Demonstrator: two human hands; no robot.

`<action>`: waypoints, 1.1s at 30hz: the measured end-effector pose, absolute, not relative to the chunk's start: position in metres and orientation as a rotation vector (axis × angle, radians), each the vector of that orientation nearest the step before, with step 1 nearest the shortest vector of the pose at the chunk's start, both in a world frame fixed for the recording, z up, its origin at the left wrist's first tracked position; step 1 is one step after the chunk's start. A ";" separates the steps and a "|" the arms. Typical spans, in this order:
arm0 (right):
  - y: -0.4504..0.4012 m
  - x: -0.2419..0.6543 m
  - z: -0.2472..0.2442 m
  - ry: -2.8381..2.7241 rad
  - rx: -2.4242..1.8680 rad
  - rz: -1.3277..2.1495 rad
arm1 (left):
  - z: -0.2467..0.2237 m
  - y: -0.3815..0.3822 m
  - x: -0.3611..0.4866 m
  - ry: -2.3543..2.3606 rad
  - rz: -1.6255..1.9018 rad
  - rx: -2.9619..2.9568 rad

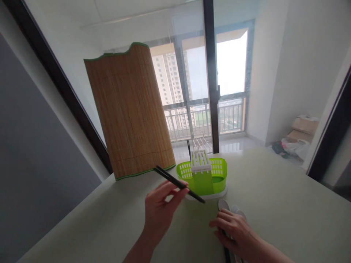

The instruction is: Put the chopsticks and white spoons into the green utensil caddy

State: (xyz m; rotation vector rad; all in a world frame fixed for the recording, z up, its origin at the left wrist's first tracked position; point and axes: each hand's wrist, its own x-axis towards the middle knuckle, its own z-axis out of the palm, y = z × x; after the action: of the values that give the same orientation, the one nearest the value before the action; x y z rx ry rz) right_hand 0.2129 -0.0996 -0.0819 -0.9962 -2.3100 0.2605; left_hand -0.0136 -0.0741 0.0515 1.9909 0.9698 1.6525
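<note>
A pair of black chopsticks (169, 176) slants through the pinched fingers of my left hand (161, 204), held above the table in front of the green basket. My right hand (233, 228) is low over a small group of cutlery, its thumb and bent fingers slightly apart. Beneath it lie spoons, of which a spoon's bowl (223, 204) shows beyond the fingers. A black stick (227, 254) runs out below the palm. The palm hides most of these pieces. The bright green basket (203, 184), with a white slatted piece (201, 160) at its middle, stands just beyond both hands.
A brown bamboo mat (128, 113) with green edging stands upright at the table's back left. Behind the pale table (279, 204) are glass doors with a dark frame (210, 73). Cardboard and bags (298, 137) lie on the floor at the far right.
</note>
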 end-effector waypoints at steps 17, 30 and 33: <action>-0.090 0.223 -0.085 -2.387 -1.001 -0.033 | 0.036 0.110 0.004 1.524 1.140 2.043; -0.089 0.221 -0.084 -2.397 -1.014 -0.044 | 0.035 0.097 0.013 1.626 0.897 2.367; -0.090 0.222 -0.085 -2.418 -1.013 -0.002 | 0.035 0.085 0.012 1.747 0.876 2.490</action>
State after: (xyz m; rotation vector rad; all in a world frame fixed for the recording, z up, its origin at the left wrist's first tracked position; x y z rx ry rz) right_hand 0.2221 -0.0902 -0.0850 -1.0135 -2.4182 -0.0019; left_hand 0.0124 0.0847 0.0350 2.4897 1.7473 0.8763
